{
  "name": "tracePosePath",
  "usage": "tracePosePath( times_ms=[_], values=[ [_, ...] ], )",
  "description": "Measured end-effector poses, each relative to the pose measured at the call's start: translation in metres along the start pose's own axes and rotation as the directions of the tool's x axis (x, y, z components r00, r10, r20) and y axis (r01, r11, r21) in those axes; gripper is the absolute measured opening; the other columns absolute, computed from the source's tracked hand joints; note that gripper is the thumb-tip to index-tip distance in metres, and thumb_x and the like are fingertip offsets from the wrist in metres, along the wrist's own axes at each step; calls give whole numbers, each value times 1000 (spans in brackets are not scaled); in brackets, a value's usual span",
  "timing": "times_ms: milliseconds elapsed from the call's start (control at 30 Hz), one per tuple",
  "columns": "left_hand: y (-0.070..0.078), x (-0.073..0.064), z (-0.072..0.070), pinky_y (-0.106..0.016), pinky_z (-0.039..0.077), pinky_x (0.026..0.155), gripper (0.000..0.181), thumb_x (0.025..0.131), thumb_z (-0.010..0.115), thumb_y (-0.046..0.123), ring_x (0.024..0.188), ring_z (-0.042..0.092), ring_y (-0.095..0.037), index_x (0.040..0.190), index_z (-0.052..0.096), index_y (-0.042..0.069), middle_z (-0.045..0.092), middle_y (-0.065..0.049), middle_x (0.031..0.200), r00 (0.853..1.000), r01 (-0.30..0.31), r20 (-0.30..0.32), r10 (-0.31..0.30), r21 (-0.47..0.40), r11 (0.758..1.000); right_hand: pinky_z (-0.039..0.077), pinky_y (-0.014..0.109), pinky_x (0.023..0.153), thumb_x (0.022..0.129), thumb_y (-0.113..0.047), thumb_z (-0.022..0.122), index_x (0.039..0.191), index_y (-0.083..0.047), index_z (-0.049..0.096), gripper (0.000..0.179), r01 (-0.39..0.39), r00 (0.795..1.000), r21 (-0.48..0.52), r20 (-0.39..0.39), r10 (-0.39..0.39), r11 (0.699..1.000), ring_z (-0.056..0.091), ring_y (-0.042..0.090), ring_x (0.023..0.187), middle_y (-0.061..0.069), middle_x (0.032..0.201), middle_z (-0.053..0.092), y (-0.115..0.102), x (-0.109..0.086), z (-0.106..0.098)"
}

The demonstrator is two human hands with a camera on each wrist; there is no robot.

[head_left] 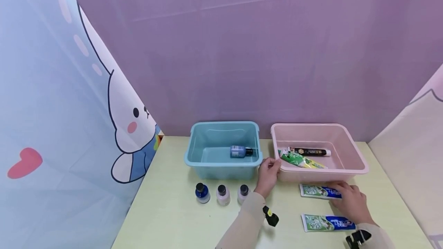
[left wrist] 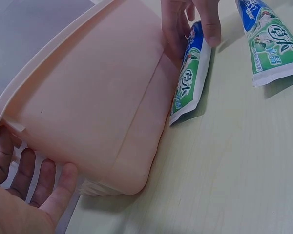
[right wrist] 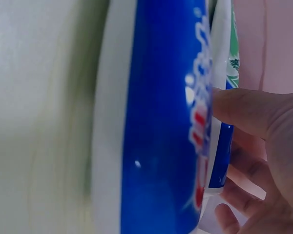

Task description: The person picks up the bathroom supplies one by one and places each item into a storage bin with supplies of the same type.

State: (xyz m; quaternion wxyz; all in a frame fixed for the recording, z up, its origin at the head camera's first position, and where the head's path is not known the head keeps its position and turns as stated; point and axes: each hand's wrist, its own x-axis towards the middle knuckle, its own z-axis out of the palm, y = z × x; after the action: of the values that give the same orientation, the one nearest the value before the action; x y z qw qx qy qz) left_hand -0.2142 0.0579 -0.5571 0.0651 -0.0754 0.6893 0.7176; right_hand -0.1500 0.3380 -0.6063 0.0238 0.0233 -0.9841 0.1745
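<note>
My left hand [head_left: 268, 176] grips the near left corner of a pink plastic basin [head_left: 323, 171]; in the left wrist view its fingers [left wrist: 48, 176] curl under the rim. Just in front of that basin, my right hand [head_left: 351, 201] pinches the blue end of a blue-and-green toothpaste tube [head_left: 314, 191], which lies low by the table. A matching toothpaste tube [head_left: 323, 223] lies closer to me, and it looms large and blue [right wrist: 161, 122] in the right wrist view. Inside the pink basin rest a black tube [head_left: 310, 151] and a green-and-yellow tube [head_left: 297, 158].
Left of the pink basin stands a blue basin [head_left: 221, 164] with a blue bottle [head_left: 238, 151] lying in it. Before it stand a dark blue bottle [head_left: 202, 194] and two pale bottles, one [head_left: 223, 196] in the middle, the other [head_left: 243, 193] partly behind my left arm. Purple cloth [head_left: 242, 57] hangs behind.
</note>
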Motion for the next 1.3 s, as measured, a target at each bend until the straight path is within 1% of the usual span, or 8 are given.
tracePosePath(
  times_ms=[167, 500, 767, 933, 1100, 1300],
  values=[
    [-1, 1, 0, -46, 56, 87, 20, 102, 63, 34, 90, 56, -13, 95, 65, 16, 56, 5, 102, 1000, -1, -4, 1, -5, 1000, 38, 77, 85, 77, -15, 85, 124, -3, 68, 51, 22, 1000, -30, 1, -22, 999, 48, 59, 112, 30, 133, 57, -1, 3, 1],
    [-2, 3, 0, -48, 56, 88, 20, 101, 64, 33, 90, 56, -14, 95, 65, 14, 56, 5, 102, 1000, -12, -2, 12, -8, 1000, 36, 77, 89, 76, -15, 87, 122, -2, 70, 51, 28, 999, -87, 32, -25, 996, 49, 59, 113, 32, 131, 60, -6, 6, 0],
    [-2, 3, 0, -50, 55, 89, 20, 101, 64, 34, 90, 56, -14, 95, 65, 15, 56, 4, 102, 1000, -6, 1, 6, -19, 1000, 37, 76, 91, 75, -18, 88, 120, -2, 71, 50, 59, 998, -126, 1, -59, 990, 52, 56, 112, 30, 128, 63, -5, 6, 4],
    [-2, 3, 0, -49, 55, 89, 20, 101, 64, 34, 90, 56, -14, 96, 65, 15, 56, 4, 101, 1000, -3, -1, 3, -15, 1000, 38, 75, 92, 74, -20, 90, 120, -3, 71, 53, 73, 997, -156, 1, -74, 985, 53, 55, 115, 29, 129, 64, -3, 6, 6],
    [-1, 2, -1, -49, 55, 90, 20, 101, 64, 35, 90, 56, -14, 96, 65, 15, 56, 4, 101, 1000, 6, -2, -6, -15, 1000, 41, 74, 90, 73, -20, 90, 119, -4, 72, 52, 91, 996, -181, -3, -93, 979, 53, 54, 117, 27, 128, 66, -3, 7, 7],
    [-2, 2, -1, -49, 55, 89, 20, 101, 64, 35, 89, 56, -14, 97, 65, 16, 56, 4, 100, 1000, 5, -1, -5, -10, 1000, 45, 71, 85, 73, -19, 90, 117, -6, 73, 49, 114, 992, -196, -21, -120, 974, 56, 52, 114, 24, 124, 68, -3, 7, 6]
  ],
)
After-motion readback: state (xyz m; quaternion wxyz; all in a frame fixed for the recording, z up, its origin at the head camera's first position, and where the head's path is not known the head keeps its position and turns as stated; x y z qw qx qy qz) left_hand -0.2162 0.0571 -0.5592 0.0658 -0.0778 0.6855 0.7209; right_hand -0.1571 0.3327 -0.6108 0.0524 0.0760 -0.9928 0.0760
